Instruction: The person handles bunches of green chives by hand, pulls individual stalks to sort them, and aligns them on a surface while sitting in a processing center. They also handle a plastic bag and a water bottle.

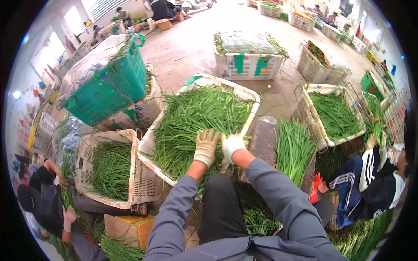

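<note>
A large white plastic crate (254, 106) stands before my knees, heaped with long, thin green chives (200, 111). On the near side of the heap lies my left hand (205, 147) in a pale glove, its fingers spread over the leaves. Close beside it, my right hand (232, 145) in a white glove touches the stems at the crate's near right. Its fingers look apart, though their tips partly sink among the leaves. Right of the crate, a neat bundle of chives (294, 152) rests on a dark brown surface (264, 143).
Smaller white crates of greens stand at left (130, 174) and right (322, 130). Behind the left one, a green crate (113, 87) sits stacked. Co-workers sit close by at left (43, 204) and right (370, 182). Covered crates (250, 65) stand farther back on the floor.
</note>
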{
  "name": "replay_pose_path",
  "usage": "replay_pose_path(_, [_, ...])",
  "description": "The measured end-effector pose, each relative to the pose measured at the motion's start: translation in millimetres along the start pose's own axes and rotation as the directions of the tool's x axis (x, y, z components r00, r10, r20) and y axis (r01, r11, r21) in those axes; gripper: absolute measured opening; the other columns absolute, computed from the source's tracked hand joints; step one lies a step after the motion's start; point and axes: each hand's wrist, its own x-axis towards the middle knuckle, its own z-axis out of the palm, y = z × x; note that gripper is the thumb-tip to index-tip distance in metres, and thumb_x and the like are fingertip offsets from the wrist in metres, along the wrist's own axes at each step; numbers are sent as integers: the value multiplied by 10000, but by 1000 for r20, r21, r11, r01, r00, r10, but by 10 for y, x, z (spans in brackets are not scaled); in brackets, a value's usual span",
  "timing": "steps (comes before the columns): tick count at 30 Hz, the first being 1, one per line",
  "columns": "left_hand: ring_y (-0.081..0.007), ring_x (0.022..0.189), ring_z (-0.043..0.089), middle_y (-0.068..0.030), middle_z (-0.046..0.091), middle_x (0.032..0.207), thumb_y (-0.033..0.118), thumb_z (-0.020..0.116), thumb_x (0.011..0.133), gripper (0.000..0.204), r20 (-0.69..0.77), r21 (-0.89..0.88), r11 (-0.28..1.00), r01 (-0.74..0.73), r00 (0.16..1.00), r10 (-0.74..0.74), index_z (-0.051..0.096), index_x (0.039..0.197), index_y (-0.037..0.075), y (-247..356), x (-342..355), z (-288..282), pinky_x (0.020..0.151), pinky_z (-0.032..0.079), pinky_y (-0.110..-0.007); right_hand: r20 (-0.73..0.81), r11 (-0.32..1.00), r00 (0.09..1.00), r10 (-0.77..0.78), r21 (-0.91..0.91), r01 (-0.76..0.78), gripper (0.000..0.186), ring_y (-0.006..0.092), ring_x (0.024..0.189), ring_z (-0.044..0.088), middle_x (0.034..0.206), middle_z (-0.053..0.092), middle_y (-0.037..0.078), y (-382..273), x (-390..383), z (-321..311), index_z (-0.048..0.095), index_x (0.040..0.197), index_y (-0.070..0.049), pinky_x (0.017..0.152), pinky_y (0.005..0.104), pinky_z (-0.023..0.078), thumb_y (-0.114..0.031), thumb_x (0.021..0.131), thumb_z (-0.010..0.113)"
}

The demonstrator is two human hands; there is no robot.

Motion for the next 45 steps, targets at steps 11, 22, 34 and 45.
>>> replay_pose_path(11, [-293,1107,623,-170,619,1249,295,717,908,580,659,-631,-645,431,736,-154,498,1341,-23,290,-776,68,960,515,-435,77,992,997,6,122,-15,878,403,997,659,1044,673,265,384,176,-95,427,1343,48,892,437,520,-363,660,794])
replay_pose_path(22, [-318,1096,599,-95,668,1186,276,828,809,495,658,-50,-995,87,752,33,635,1219,79,241,-203,459,964,482,-507,147,903,981,-126,427,52,1185,414,1213,555,1309,537,341,97,60,-430,291,1425,101,1033,427,440,-589,618,818])
replay_pose_path(34, [-283,1087,605,-90,655,1206,441,883,669,758,582,-284,-944,170,813,-28,593,1256,60,258,-333,478,940,509,-455,318,724,945,-73,669,-170,752,230,952,663,1059,708,135,393,456,175,641,1206,13,868,340,518,-412,627,864])
replay_pose_path(45, [-305,784,707,-143,717,971,-35,690,805,281,771,-390,-911,137,590,-241,653,1083,-41,304,-351,408,704,613,-447,219,619,976,-10,768,-166,731,278,951,654,1044,690,214,660,579,58,637,1162,72,866,352,510,-388,622,815])
